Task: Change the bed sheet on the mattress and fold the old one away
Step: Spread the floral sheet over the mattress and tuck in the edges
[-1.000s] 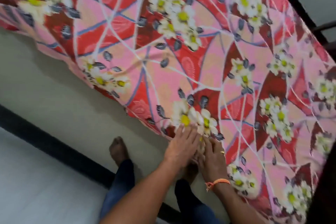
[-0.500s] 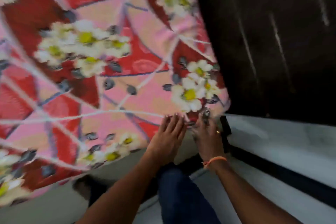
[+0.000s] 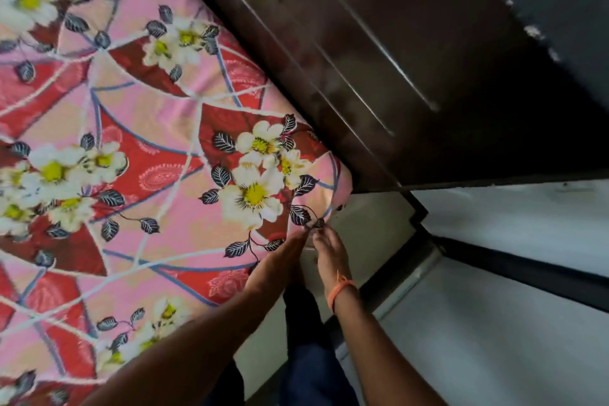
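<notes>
my left hand (image 3: 280,265) lies along the near edge of the bed sheet (image 3: 171,155), fingers fairly straight against the cloth at the corner of the mattress. my right hand (image 3: 326,254), with an orange band (image 3: 341,290) at the wrist, seems to have a pinching grip on the sheet's corner just right of it, though the fingertips are too small to be sure. the flowered sheet covers the mattress beside a dark wooden panel (image 3: 379,43) on the far right.
</notes>
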